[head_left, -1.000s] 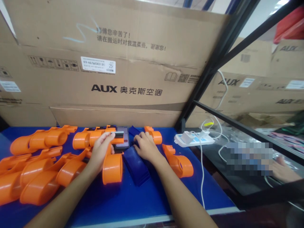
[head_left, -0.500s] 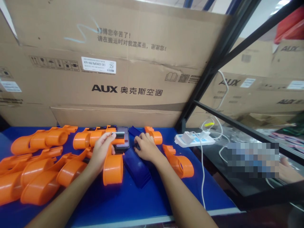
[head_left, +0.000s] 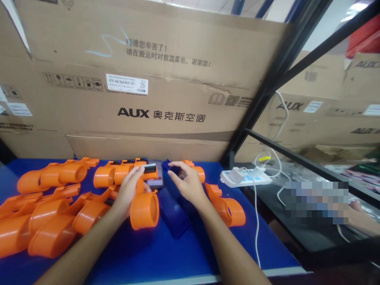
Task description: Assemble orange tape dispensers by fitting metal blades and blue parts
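— Two bare hands work over a blue tabletop [head_left: 178,257]. What does each hold?

— Left hand [head_left: 128,190] has its fingers clamped on an orange plastic housing [head_left: 144,204], thumb pressing a small black piece [head_left: 150,169] at its far end. Right hand [head_left: 187,183] hovers just right of it, fingers apart and curled, with nothing clearly in them.

— Any containers?

— Large AUX cardboard boxes [head_left: 148,79] wall off the far edge, shut, so their contents cannot be seen. The held housing ends in a round open mouth, hollow.

— And room to move?

— More orange housings [head_left: 50,221] crowd the left side; another [head_left: 227,206] lies right of the right wrist. A dark blue part [head_left: 173,215] sits between the forearms, a phone [head_left: 156,179] just beyond. Near the front edge the tabletop is bare. A black metal frame [head_left: 267,91] bounds the right side, a white power strip [head_left: 246,178] beyond it.

— Surfaces?

— Smooth, glossy moulded plastic, curved and tubular; matte corrugated card behind.
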The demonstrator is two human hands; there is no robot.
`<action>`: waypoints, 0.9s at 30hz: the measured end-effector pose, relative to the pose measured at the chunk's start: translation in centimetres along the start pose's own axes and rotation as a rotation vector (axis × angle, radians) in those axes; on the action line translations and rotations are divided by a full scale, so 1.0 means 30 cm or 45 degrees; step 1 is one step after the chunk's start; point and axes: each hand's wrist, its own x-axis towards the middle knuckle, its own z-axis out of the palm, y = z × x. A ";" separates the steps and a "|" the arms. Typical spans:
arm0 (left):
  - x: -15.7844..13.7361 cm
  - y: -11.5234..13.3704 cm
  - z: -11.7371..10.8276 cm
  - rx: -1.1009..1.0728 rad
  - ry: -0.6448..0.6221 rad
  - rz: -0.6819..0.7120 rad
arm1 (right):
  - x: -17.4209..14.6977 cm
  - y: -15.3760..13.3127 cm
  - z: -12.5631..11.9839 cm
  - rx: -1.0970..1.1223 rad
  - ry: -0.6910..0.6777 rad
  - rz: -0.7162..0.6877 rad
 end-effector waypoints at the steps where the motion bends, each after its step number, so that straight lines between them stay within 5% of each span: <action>1: -0.001 -0.001 0.003 0.006 -0.012 0.028 | -0.004 -0.007 0.007 0.101 0.011 -0.001; 9: -0.024 0.006 0.022 0.035 -0.159 0.082 | -0.028 -0.077 0.033 0.572 -0.043 0.053; 16: -0.039 0.015 0.027 0.046 -0.165 0.084 | -0.032 -0.091 0.043 0.640 0.115 0.118; 27: -0.038 -0.012 0.005 -0.023 -0.302 -0.084 | -0.047 -0.108 0.089 0.811 0.035 0.105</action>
